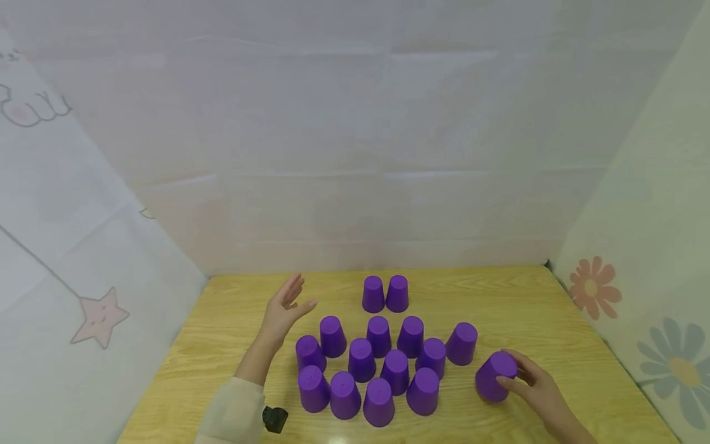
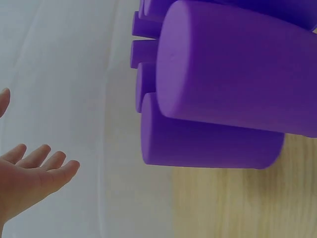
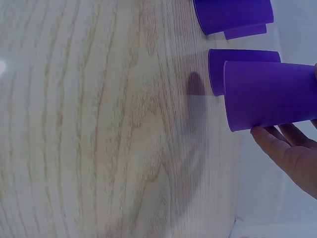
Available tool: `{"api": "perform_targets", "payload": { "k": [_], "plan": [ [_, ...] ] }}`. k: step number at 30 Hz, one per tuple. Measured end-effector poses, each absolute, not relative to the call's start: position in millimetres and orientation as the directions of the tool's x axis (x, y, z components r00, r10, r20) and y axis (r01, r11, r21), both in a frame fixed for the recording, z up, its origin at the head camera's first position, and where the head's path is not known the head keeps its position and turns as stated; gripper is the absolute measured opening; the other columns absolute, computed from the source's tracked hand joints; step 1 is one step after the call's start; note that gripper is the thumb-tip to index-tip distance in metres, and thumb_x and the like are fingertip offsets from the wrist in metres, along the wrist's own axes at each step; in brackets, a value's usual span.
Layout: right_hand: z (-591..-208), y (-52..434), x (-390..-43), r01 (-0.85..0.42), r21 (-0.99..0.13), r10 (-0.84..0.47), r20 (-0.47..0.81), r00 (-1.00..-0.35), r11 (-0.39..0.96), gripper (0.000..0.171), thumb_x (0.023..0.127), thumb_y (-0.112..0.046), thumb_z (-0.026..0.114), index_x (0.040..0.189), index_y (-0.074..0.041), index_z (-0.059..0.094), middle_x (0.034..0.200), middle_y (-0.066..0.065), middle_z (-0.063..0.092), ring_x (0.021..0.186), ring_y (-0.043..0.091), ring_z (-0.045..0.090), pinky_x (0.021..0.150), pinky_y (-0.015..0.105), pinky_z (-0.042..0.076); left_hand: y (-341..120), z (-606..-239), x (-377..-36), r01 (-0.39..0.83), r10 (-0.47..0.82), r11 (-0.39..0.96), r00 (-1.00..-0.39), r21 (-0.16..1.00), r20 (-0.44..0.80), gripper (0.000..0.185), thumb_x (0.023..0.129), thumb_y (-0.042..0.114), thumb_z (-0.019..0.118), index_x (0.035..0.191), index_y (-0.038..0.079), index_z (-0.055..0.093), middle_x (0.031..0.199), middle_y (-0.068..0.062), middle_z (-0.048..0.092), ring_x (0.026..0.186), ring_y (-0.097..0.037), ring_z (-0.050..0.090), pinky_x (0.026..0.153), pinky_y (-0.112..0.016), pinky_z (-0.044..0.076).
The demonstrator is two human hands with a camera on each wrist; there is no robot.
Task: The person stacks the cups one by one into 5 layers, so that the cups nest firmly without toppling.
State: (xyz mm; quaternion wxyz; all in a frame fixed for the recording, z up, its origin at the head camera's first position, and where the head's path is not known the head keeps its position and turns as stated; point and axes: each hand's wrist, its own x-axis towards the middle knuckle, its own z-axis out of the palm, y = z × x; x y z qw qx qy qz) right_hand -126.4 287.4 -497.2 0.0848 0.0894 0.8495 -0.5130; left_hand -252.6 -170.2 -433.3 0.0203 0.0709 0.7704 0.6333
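Note:
My right hand (image 1: 535,385) grips an upside-down purple cup (image 1: 495,376) at the right side of the group. In the right wrist view that cup (image 3: 270,94) has its rim off the wooden surface, with fingers (image 3: 292,151) along its side. My left hand (image 1: 283,311) is raised at the left of the cups, fingers extended and thumb apart, holding nothing. In the left wrist view the left hand (image 2: 37,173) shows an upturned palm, apart from the large near cup (image 2: 237,64). Several more purple cups (image 1: 379,402) stand upside down in loose rows between the hands.
Two purple cups (image 1: 373,294) stand side by side at the back of the wooden table (image 1: 222,345). A small black object (image 1: 274,419) is by the left sleeve (image 1: 233,410). Pale cloth walls (image 1: 355,154) enclose the table's back and sides.

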Motion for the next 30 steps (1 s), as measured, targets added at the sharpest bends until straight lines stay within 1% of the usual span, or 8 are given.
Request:
{"api": "perform_targets", "payload": {
  "k": [3, 7, 11, 16, 19, 23, 26, 30],
  "plan": [
    [-497.3, 290.8, -128.8, 0.209, -0.86, 0.065, -0.202, -0.977, 0.466, 0.064, 0.092, -0.032, 0.057, 0.142, -0.001, 0.032, 0.137, 0.023, 0.045, 0.12, 0.036, 0.049, 0.093, 0.044, 0.05, -172.9, -439.2, -246.3, 0.077, 0.123, 0.183, -0.991, 0.98, 0.054, 0.076, 0.086, 0.019, 0.067, 0.148, 0.013, 0.023, 0.153, -0.013, 0.026, 0.141, -0.032, 0.023, 0.115, -0.051, 0.021],
    [-498.1, 296.9, -133.0, 0.168, -0.863, 0.069, -0.153, -0.986, 0.477, 0.06, 0.093, -0.031, 0.056, 0.141, -0.001, 0.034, 0.134, 0.022, 0.048, 0.108, 0.008, 0.055, 0.092, 0.044, 0.05, -175.6, -447.6, -237.8, 0.074, 0.107, 0.171, -0.993, 0.983, 0.057, 0.077, 0.085, 0.016, 0.067, 0.148, 0.011, 0.023, 0.152, -0.012, 0.028, 0.141, -0.032, 0.024, 0.115, -0.049, 0.022],
    [-498.8, 303.2, -138.2, 0.138, -0.868, 0.077, -0.116, -0.99, 0.477, 0.058, 0.092, -0.03, 0.057, 0.139, -0.002, 0.037, 0.12, -0.003, 0.058, 0.093, -0.016, 0.047, 0.089, 0.039, 0.051, -178.9, -455.5, -230.0, 0.072, 0.097, 0.154, -0.994, 0.985, 0.058, 0.076, 0.086, 0.013, 0.066, 0.148, 0.009, 0.023, 0.152, -0.014, 0.027, 0.141, -0.033, 0.024, 0.115, -0.05, 0.021],
    [-499.4, 309.7, -145.0, 0.131, -0.883, 0.074, -0.109, -0.991, 0.45, 0.06, 0.092, -0.03, 0.058, 0.139, 0.0, 0.036, 0.103, -0.028, 0.051, 0.09, -0.016, 0.048, 0.092, 0.048, 0.049, -182.7, -461.5, -221.6, 0.082, 0.088, 0.153, -0.994, 0.985, 0.069, 0.074, 0.086, 0.013, 0.066, 0.147, 0.01, 0.024, 0.152, -0.014, 0.028, 0.14, -0.034, 0.024, 0.115, -0.052, 0.02],
    [-499.3, 312.4, -149.4, 0.134, -0.886, 0.075, -0.112, -0.991, 0.444, 0.061, 0.092, -0.03, 0.058, 0.139, 0.0, 0.036, 0.105, -0.026, 0.052, 0.09, -0.017, 0.048, 0.094, 0.051, 0.047, -183.8, -463.7, -216.7, 0.086, 0.084, 0.15, -0.994, 0.985, 0.074, 0.074, 0.085, 0.012, 0.065, 0.147, 0.009, 0.024, 0.151, -0.015, 0.028, 0.14, -0.035, 0.024, 0.115, -0.053, 0.02],
    [-499.7, 314.9, -156.5, 0.131, -0.881, 0.072, -0.11, -0.991, 0.455, 0.061, 0.093, -0.031, 0.056, 0.14, 0.0, 0.034, 0.117, -0.009, 0.057, 0.09, -0.018, 0.046, 0.095, 0.054, 0.045, -184.9, -466.6, -209.0, 0.095, 0.074, 0.144, -0.994, 0.985, 0.085, 0.074, 0.085, 0.009, 0.065, 0.147, 0.007, 0.025, 0.15, -0.018, 0.03, 0.138, -0.037, 0.026, 0.114, -0.054, 0.021],
    [-499.3, 315.2, -163.3, 0.12, -0.877, 0.072, -0.098, -0.993, 0.465, 0.06, 0.093, -0.031, 0.056, 0.141, -0.001, 0.034, 0.117, -0.007, 0.057, 0.09, -0.017, 0.046, 0.092, 0.046, 0.049, -185.5, -469.4, -201.6, 0.089, 0.055, 0.146, -0.995, 0.985, 0.082, 0.073, 0.085, 0.008, 0.065, 0.146, 0.007, 0.026, 0.149, -0.017, 0.032, 0.138, -0.035, 0.03, 0.113, -0.05, 0.024],
    [-495.7, 313.9, -173.4, 0.084, -0.884, 0.081, -0.053, -0.995, 0.46, 0.057, 0.093, -0.03, 0.056, 0.139, -0.002, 0.037, 0.103, -0.025, 0.053, 0.09, -0.012, 0.048, 0.083, 0.029, 0.047, -185.3, -474.5, -192.6, 0.069, 0.015, 0.142, -0.998, 0.987, 0.067, 0.072, 0.084, 0.009, 0.066, 0.145, 0.008, 0.029, 0.147, -0.016, 0.037, 0.135, -0.031, 0.035, 0.109, -0.029, 0.036]
  ]
}}
